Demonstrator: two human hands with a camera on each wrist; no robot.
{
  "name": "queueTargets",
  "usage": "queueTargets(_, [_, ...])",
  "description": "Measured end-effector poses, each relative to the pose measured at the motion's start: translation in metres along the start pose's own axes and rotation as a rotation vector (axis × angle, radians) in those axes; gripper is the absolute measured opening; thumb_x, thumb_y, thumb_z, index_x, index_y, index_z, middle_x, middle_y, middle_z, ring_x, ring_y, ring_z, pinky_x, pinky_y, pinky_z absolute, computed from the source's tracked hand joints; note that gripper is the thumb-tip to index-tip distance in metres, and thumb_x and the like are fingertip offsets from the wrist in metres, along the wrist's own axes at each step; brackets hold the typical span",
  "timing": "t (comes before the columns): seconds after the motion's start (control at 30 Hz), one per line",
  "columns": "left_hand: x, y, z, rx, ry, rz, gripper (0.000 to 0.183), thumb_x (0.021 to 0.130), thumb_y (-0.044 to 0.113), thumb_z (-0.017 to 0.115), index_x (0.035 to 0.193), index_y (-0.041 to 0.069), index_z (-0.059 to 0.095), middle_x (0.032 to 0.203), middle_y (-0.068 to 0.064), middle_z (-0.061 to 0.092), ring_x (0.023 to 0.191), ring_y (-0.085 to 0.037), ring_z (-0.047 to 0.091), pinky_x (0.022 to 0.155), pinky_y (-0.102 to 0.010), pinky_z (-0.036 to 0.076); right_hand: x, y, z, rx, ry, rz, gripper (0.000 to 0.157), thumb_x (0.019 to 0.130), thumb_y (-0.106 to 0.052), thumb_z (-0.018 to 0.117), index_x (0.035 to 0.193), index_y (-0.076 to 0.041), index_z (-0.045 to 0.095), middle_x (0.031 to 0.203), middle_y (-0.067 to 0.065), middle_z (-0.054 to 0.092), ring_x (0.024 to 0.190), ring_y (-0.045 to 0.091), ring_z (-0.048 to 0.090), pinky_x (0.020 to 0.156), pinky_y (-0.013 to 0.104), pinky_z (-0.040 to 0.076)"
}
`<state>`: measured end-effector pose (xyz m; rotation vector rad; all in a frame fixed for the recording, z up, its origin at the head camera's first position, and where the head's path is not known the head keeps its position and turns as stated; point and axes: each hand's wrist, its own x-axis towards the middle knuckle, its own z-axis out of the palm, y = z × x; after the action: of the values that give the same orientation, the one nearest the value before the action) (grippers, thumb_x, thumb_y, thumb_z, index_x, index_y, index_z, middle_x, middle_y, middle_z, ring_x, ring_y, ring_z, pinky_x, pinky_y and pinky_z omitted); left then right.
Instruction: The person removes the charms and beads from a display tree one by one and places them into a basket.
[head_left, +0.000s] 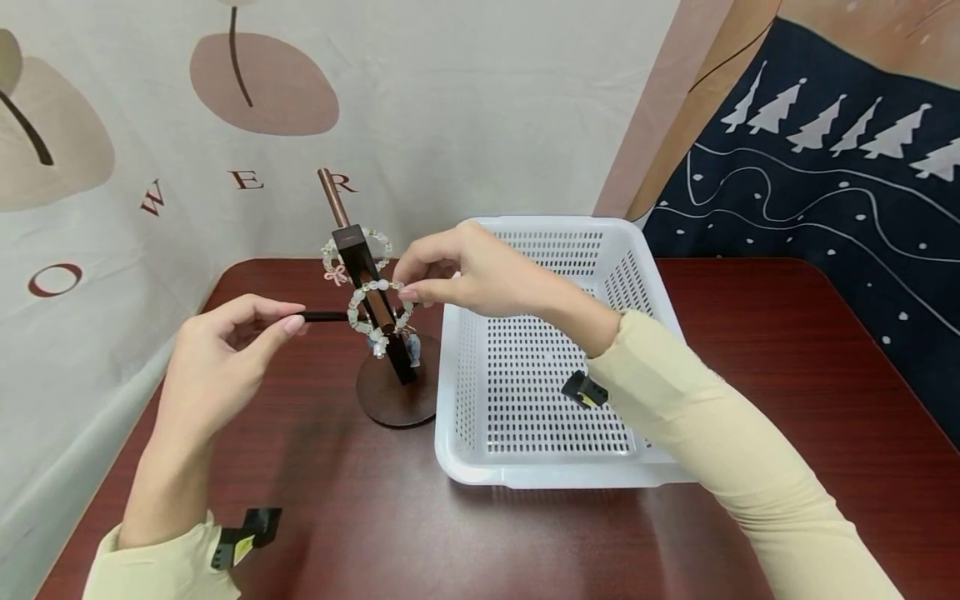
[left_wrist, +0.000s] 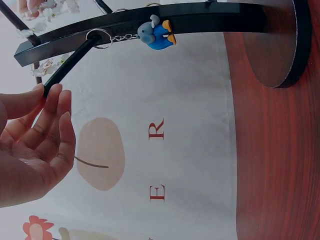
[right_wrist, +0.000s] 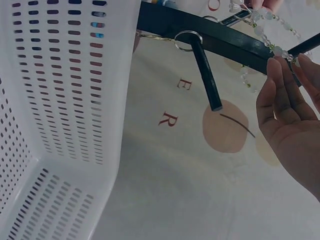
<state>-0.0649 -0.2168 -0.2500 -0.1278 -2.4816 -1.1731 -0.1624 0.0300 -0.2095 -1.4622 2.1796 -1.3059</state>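
Note:
A dark wooden display stand [head_left: 401, 360] with several pegs rises from a round base [head_left: 386, 402]. My right hand [head_left: 480, 271] pinches a pale bead bracelet [head_left: 357, 300], whose loop hangs around the stand's front peg [head_left: 377, 302]. Between thumb and fingers, my left hand [head_left: 225, 358] holds the end of a black side peg [left_wrist: 70, 66]. A keychain with a blue figure [left_wrist: 159, 36] hangs by its ring from that same peg. Behind, a second bead bracelet [head_left: 328, 252] with a pink bow hangs near the rear peg [head_left: 333, 198]. Another key ring [right_wrist: 182, 44] circles the opposite side peg [right_wrist: 206, 75].
A white perforated plastic basket [head_left: 468, 473] stands close to the right of the stand on a dark red wooden table [head_left: 360, 517]. A printed light cloth [head_left: 480, 100] hangs behind the table, and a navy cloth with trees [head_left: 810, 192] hangs at the right.

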Motion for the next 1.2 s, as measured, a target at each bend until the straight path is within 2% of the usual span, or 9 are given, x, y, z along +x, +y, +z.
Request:
queueTargets(0.13, [0.0, -0.001, 0.0, -0.011, -0.003, 0.007, 0.011, 0.083, 0.008, 0.066, 0.093, 0.002, 0.069, 0.07, 0.021, 0.063, 0.063, 0.003, 0.057, 0.059, -0.012, 0.038, -0.006, -0.004, -0.001, -0.014, -0.011, -0.046, 0.006, 0.085, -0.002, 0.062, 0.09, -0.001, 0.066, 0.082, 0.001, 0.065, 0.071, 0.009, 0.058, 0.07, 0.025, 0.048])
queueTargets(0.3, [0.0, -0.003, 0.0, -0.022, -0.003, 0.003, 0.009, 0.083, 0.006, 0.066, 0.091, 0.007, 0.069, 0.071, 0.023, 0.062, 0.062, 0.004, 0.057, 0.058, -0.011, 0.038, -0.013, -0.01, -0.002, -0.055, -0.017, -0.06, 0.007, 0.085, -0.005, 0.063, 0.091, -0.003, 0.066, 0.085, -0.002, 0.065, 0.074, 0.006, 0.058, 0.071, 0.024, 0.047])
queueTargets(0.5, [0.001, -0.005, 0.0, -0.032, -0.001, 0.004, 0.011, 0.083, 0.004, 0.066, 0.093, 0.001, 0.068, 0.071, 0.022, 0.063, 0.062, 0.004, 0.057, 0.059, -0.011, 0.038, -0.018, -0.014, -0.002, -0.07, -0.023, -0.076, 0.006, 0.085, -0.006, 0.064, 0.091, -0.004, 0.067, 0.085, -0.002, 0.065, 0.074, 0.005, 0.058, 0.071, 0.024, 0.046])
queueTargets(0.63, [0.001, -0.005, 0.0, -0.034, -0.002, 0.004, 0.01, 0.083, 0.004, 0.066, 0.092, 0.004, 0.069, 0.071, 0.021, 0.063, 0.063, 0.004, 0.057, 0.059, -0.011, 0.038, -0.022, -0.017, -0.003, -0.06, -0.038, -0.097, 0.006, 0.085, -0.005, 0.063, 0.09, -0.003, 0.066, 0.084, -0.001, 0.065, 0.074, 0.005, 0.058, 0.071, 0.024, 0.046])
queueTargets(0.87, [0.0, -0.004, 0.0, -0.026, 0.004, 0.012, 0.011, 0.083, 0.005, 0.066, 0.092, -0.001, 0.068, 0.071, 0.021, 0.063, 0.063, 0.005, 0.057, 0.059, -0.01, 0.038, -0.026, -0.018, -0.005, -0.067, -0.055, -0.135, 0.007, 0.085, -0.004, 0.064, 0.091, -0.001, 0.067, 0.085, -0.001, 0.065, 0.076, 0.005, 0.058, 0.073, 0.024, 0.047])
queueTargets(1.2, [0.0, -0.001, 0.0, -0.026, 0.006, 0.013, 0.012, 0.083, 0.007, 0.066, 0.092, -0.001, 0.068, 0.071, 0.018, 0.064, 0.063, 0.003, 0.057, 0.058, -0.011, 0.039, -0.028, -0.02, -0.007, -0.079, -0.052, -0.194, 0.008, 0.084, -0.004, 0.065, 0.091, -0.001, 0.067, 0.087, -0.001, 0.065, 0.078, 0.006, 0.057, 0.073, 0.025, 0.047])
